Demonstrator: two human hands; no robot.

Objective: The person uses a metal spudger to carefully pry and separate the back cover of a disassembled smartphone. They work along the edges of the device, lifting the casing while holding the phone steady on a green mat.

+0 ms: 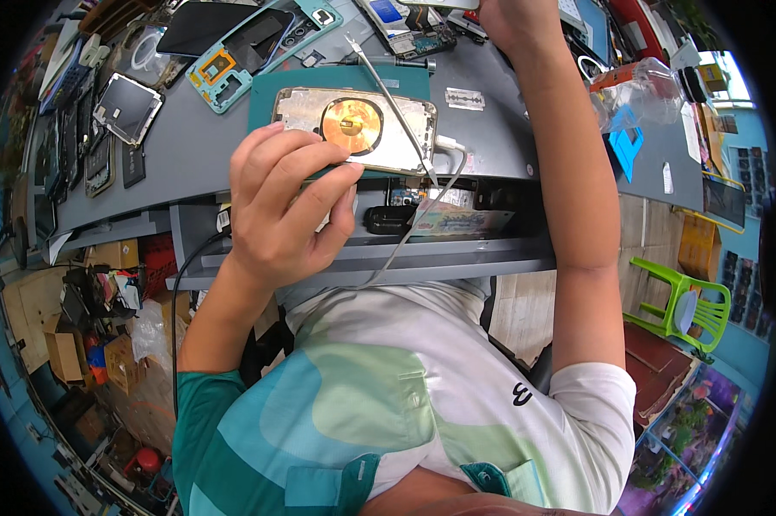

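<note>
My left hand (293, 198) has its fingers curled at the lower-left edge of an opened phone (405, 129), gripping it; the phone has a round copper-coloured coil (351, 125). The phone lies tilted over a teal mat (276, 79). A long metal tool (383, 95) lies diagonally across its right part. A white cable (452, 144) is plugged into the phone's right end and hangs over the desk edge. My right hand (512, 21) reaches to the top edge of the picture, by a pale object (439, 3); its fingertips are out of sight.
Phone frames (222, 77), dark phone parts (125, 112) and a razor blade (465, 98) lie on the grey desk (181, 155). At the right are a plastic bottle (628, 90) and blue holder (624, 146). An open drawer (457, 245) sits below; a green chair (689, 305) stands lower right.
</note>
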